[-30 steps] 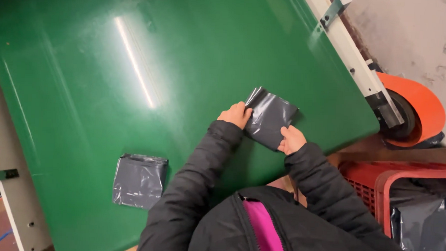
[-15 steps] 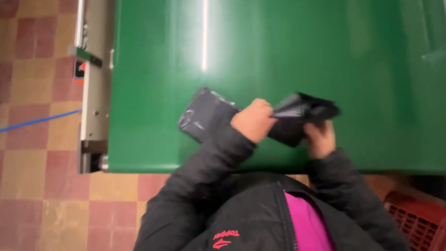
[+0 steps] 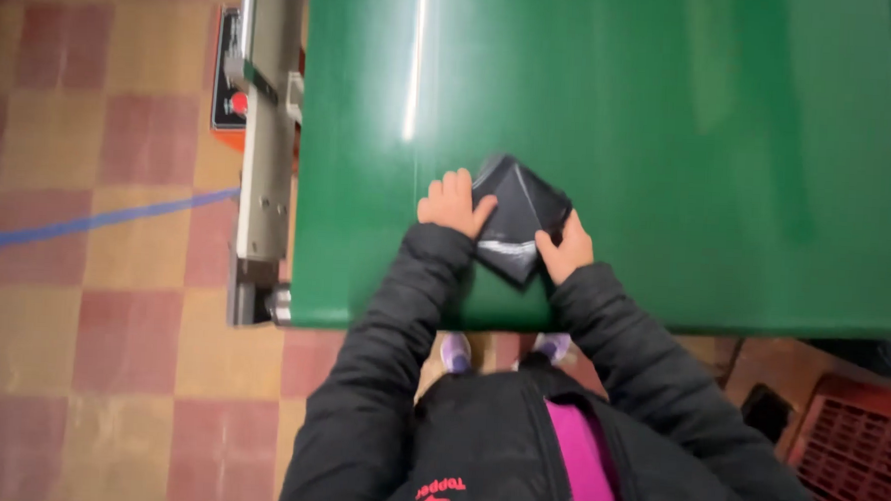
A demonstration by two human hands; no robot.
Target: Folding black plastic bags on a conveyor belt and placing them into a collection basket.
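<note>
Head view, left to right: left hand [image 3: 455, 203] flat, fingers together, pressing the dark grey poly bag [image 3: 515, 215] on the near edge of the green belt [image 3: 672, 120] — right hand [image 3: 564, 251] pinching its right corner. Slick surface, so could easily slide off the near edge.

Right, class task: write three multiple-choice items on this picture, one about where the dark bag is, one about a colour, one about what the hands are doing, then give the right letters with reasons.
1. Where does the dark grey bag lie?
A. on the floor tiles
B. near the front edge of the table
C. in the red crate

2. What colour is the table top?
A. green
B. white
C. blue

3. How do the hands meet the bag?
A. both hang clear of it
B. only one touches it
C. left hand and right hand touch it from either side

Answers: 1 B, it lies on the green top close to the person; 2 A, the surface is plainly green; 3 C, one hand sits at each side.
</note>
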